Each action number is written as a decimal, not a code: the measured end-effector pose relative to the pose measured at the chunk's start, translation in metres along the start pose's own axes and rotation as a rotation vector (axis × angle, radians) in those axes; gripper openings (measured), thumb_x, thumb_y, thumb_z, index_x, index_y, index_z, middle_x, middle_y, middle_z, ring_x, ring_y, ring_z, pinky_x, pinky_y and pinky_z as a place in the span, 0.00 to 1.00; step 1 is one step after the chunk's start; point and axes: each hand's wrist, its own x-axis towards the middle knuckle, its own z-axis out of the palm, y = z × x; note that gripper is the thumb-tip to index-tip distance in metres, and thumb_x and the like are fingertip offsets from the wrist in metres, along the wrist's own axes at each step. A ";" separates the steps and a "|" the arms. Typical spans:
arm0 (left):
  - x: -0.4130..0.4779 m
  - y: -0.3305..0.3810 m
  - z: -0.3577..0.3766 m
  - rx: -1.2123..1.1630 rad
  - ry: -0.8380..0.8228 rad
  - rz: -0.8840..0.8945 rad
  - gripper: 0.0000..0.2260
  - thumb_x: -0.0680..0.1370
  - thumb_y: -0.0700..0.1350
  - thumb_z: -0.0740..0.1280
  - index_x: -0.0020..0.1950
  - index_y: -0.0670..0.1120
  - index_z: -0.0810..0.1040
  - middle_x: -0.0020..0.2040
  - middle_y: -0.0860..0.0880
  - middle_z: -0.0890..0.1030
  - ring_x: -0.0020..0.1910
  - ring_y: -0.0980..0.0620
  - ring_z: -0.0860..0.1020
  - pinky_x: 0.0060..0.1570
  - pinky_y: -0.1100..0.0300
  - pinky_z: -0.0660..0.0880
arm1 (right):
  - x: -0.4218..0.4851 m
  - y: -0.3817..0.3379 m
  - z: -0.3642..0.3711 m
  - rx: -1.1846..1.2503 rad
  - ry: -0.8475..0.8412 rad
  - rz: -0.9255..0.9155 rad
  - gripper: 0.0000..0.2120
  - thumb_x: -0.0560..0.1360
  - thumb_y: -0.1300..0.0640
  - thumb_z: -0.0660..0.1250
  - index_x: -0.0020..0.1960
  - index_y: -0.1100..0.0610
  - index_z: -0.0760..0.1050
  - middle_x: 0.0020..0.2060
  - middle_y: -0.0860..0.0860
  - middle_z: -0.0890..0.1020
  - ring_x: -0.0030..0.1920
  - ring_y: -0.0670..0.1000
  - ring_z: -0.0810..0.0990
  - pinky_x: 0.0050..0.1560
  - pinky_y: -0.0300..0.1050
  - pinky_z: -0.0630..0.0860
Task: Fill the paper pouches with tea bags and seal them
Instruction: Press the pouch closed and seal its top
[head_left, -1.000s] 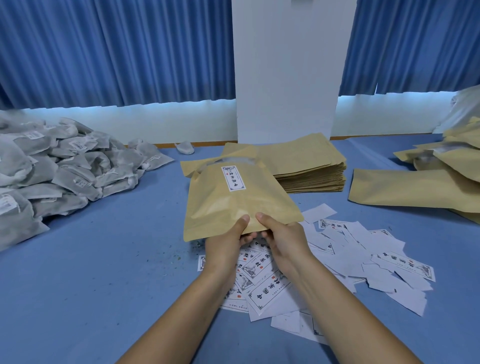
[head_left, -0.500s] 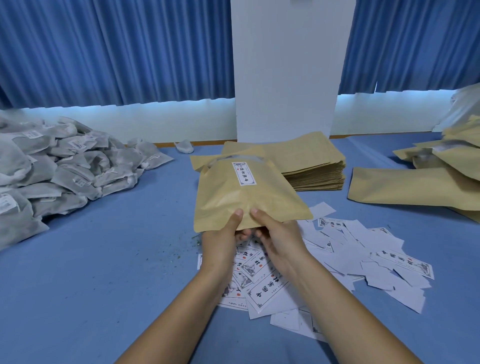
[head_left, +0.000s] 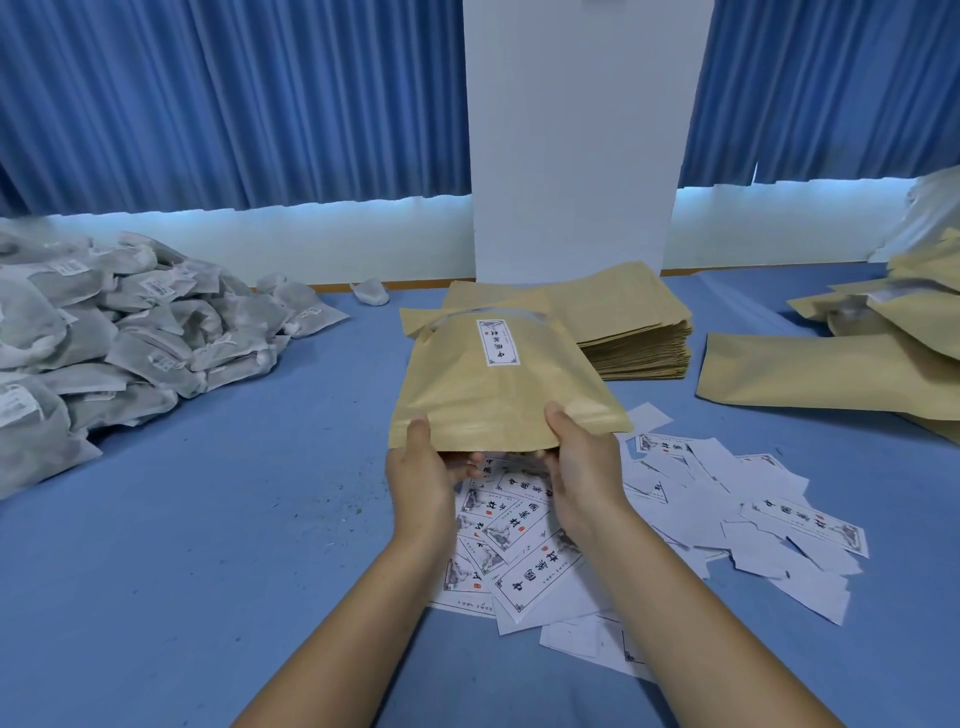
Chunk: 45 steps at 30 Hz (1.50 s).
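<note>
Mid-frame, the left hand (head_left: 421, 470) and right hand (head_left: 584, 462) grasp a labelled kraft pouch (head_left: 493, 402) by its near edge, thumbs on top; contents hidden.

A blue-covered table (head_left: 182, 545) bears a heap of tea bags (head_left: 104, 338) at left, 1 stray bag (head_left: 370, 292) near the far edge, a stack of flat pouches (head_left: 623, 322) behind, loose pouches (head_left: 831, 374) at right, scattered labels (head_left: 675, 519) in front, and specks (head_left: 343, 499), perhaps tea crumbs

head cam | looks forward-down | close over table (head_left: 156, 545) | curtains (head_left: 234, 104) beyond
</note>
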 end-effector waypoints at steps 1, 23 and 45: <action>0.000 0.000 0.000 0.014 0.013 0.014 0.13 0.82 0.42 0.54 0.42 0.44 0.74 0.23 0.51 0.77 0.19 0.52 0.73 0.23 0.62 0.73 | 0.002 -0.001 -0.002 -0.023 0.006 -0.008 0.03 0.76 0.62 0.67 0.46 0.55 0.76 0.40 0.48 0.80 0.35 0.46 0.76 0.31 0.37 0.73; -0.020 -0.013 0.118 0.021 -0.344 -0.089 0.10 0.79 0.37 0.63 0.59 0.47 0.71 0.59 0.45 0.78 0.55 0.45 0.78 0.57 0.46 0.77 | 0.016 -0.090 -0.064 -0.065 0.271 -0.248 0.09 0.81 0.57 0.58 0.42 0.55 0.71 0.22 0.48 0.71 0.17 0.45 0.65 0.21 0.36 0.62; 0.089 -0.050 0.166 1.939 -0.457 0.792 0.13 0.78 0.39 0.60 0.62 0.45 0.66 0.57 0.48 0.78 0.56 0.47 0.76 0.55 0.56 0.65 | 0.134 -0.107 -0.144 0.192 0.014 -0.048 0.18 0.79 0.68 0.60 0.68 0.71 0.64 0.66 0.61 0.70 0.61 0.62 0.76 0.59 0.50 0.73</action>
